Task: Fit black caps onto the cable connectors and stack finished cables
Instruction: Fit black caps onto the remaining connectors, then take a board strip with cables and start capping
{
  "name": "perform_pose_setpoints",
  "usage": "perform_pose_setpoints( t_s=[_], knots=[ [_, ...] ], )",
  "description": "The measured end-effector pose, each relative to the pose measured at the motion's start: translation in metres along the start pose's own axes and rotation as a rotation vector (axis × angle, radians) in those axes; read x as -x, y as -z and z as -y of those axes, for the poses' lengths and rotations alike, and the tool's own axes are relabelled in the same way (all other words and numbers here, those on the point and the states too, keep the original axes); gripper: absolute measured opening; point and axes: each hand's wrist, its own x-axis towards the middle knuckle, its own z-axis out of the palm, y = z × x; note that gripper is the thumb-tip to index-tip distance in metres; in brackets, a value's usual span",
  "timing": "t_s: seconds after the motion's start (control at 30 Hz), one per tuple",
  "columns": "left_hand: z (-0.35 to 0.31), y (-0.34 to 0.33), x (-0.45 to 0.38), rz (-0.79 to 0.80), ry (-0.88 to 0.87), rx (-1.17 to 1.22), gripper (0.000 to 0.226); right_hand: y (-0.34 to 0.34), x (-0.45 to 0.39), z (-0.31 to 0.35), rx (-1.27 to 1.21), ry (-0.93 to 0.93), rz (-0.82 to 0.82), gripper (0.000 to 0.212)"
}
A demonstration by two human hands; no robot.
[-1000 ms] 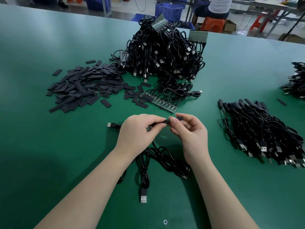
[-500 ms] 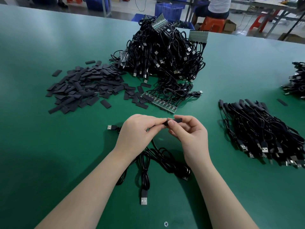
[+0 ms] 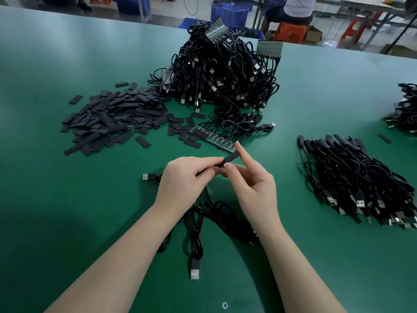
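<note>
My left hand (image 3: pixel 187 179) pinches the end of a black cable (image 3: pixel 196 224) whose loops lie on the green table below my wrists. My right hand (image 3: pixel 250 184) holds a flat black cap (image 3: pixel 232 157) between thumb and forefinger, set against the connector held by the left hand. The connector itself is hidden by my fingers. A heap of loose black caps (image 3: pixel 112 120) lies at the left. A big tangle of uncapped cables (image 3: pixel 221 75) rises behind it. Capped cables are stacked at the right (image 3: pixel 356 177).
A strip of small green circuit boards (image 3: pixel 212 140) with cables attached lies just beyond my hands. USB plugs (image 3: pixel 195 271) of nearby cables lie near my forearms. Another cable pile (image 3: pixel 404 107) sits at the far right edge. A person sits on an orange stool (image 3: pixel 291 30) beyond the table.
My right forefinger has lifted and straightened, and the cap now sticks out up and to the right from between the fingertips. The left hand has stayed in place.
</note>
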Motion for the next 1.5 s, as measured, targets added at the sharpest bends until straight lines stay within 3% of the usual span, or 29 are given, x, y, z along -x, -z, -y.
perform_pose_setpoints(
  t_s=[0.07,0.17,0.37,0.47,0.57,0.63,0.73,0.8,0.87,0.93,1.0,1.03,1.17,1.27,1.33,1.5],
  knots=[
    [-0.001,-0.001,-0.001,-0.029,-0.019,-0.011,0.024,-0.005,0.002,-0.002,0.027,-0.039,0.047,0.042],
    [-0.001,-0.001,-0.001,-0.014,-0.104,-0.15,0.025,-0.009,0.002,-0.004,0.13,-0.054,0.046,0.012],
    [0.002,0.0,-0.005,-0.024,-0.324,-0.236,0.028,-0.001,-0.002,0.002,0.04,-0.053,-0.056,0.019],
    [0.004,0.004,-0.006,-0.069,-0.269,-0.218,0.036,0.005,-0.007,0.017,-0.188,-0.049,-0.202,0.019],
    [0.006,0.009,-0.008,-0.13,-0.17,-0.205,0.031,0.036,-0.021,0.046,-0.34,0.082,-0.372,0.018],
    [0.007,0.01,-0.009,-0.145,-0.119,-0.187,0.03,0.067,-0.03,0.066,-0.173,0.212,-0.504,0.015],
    [0.009,0.011,-0.009,-0.135,-0.102,-0.19,0.028,0.118,-0.054,0.081,0.486,0.26,-0.664,0.028],
    [0.01,0.011,-0.009,-0.121,-0.116,-0.204,0.027,0.153,-0.075,0.076,0.91,0.165,-0.688,0.036],
    [0.011,0.009,-0.008,-0.11,-0.112,-0.216,0.027,0.179,-0.093,0.059,1.226,-0.052,-0.602,0.037],
    [0.012,0.008,-0.008,-0.091,-0.068,-0.226,0.028,0.195,-0.101,0.038,1.463,-0.406,-0.38,0.042],
    [0.014,0.009,-0.009,-0.074,-0.01,-0.239,0.03,0.201,-0.099,0.024,1.562,-0.648,-0.155,0.048],
    [0.016,0.009,-0.009,-0.066,0.018,-0.25,0.031,0.203,-0.099,0.02,1.577,-0.674,-0.112,0.05],
    [0.025,0.007,-0.009,0.055,0.128,-0.366,0.033,0.198,-0.101,0.02,1.619,-0.539,-0.278,0.047],
    [0.033,0.005,-0.008,0.197,0.193,-0.551,0.038,0.162,-0.094,0.031,1.572,-0.106,-0.413,0.04],
    [0.036,0.006,-0.009,0.234,0.185,-0.584,0.037,0.124,-0.082,0.038,1.383,0.08,-0.349,0.037],
    [0.038,0.008,-0.013,0.266,0.171,-0.477,0.02,0.034,-0.047,0.03,0.919,0.081,0.041,0.031]
  ],
)
